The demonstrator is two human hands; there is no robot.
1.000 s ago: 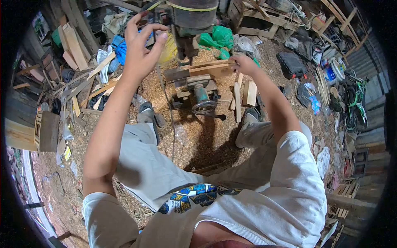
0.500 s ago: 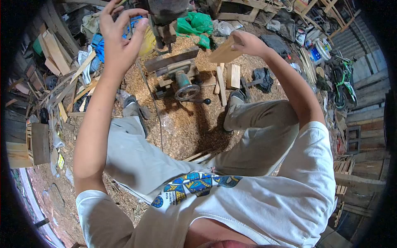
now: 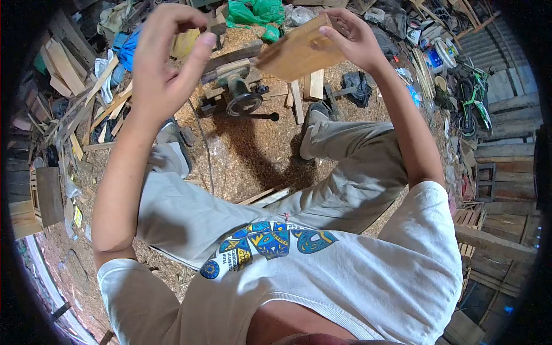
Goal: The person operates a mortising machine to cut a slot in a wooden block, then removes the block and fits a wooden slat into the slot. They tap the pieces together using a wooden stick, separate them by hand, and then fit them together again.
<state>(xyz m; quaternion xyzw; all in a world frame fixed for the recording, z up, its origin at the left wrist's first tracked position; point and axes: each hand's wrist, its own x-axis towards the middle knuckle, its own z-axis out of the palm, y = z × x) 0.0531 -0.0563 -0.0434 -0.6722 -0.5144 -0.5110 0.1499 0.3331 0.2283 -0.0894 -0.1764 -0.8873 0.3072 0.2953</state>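
My right hand [image 3: 357, 41] grips the upper right edge of a flat wooden board [image 3: 302, 53], thumb on the near face and fingers behind. The board is tilted, with its broad face towards me and dark marks on it. On the left my left hand [image 3: 168, 66] is raised, fingers bent and apart from the thumb, with nothing visible in it. Between and beyond the hands stands a machine with a round handwheel [image 3: 244, 104] and a black-knobbed lever. A dark wooden plank [image 3: 230, 60] lies across its top. The board partly covers the plank's right end.
Wood shavings [image 3: 230, 152] cover the ground between my feet. Wood blocks [image 3: 314, 85] and a black plastic bag [image 3: 356, 89] lie beyond my right foot. A cable [image 3: 202, 138] runs along the ground. Scrap planks [image 3: 63, 66] are piled left; a green bicycle [image 3: 474, 103] stands right.
My right hand has brought the board nearer and turned its broad face towards me. My left hand's fingers have curled more. The view has shifted, so the machine appears higher and further left.
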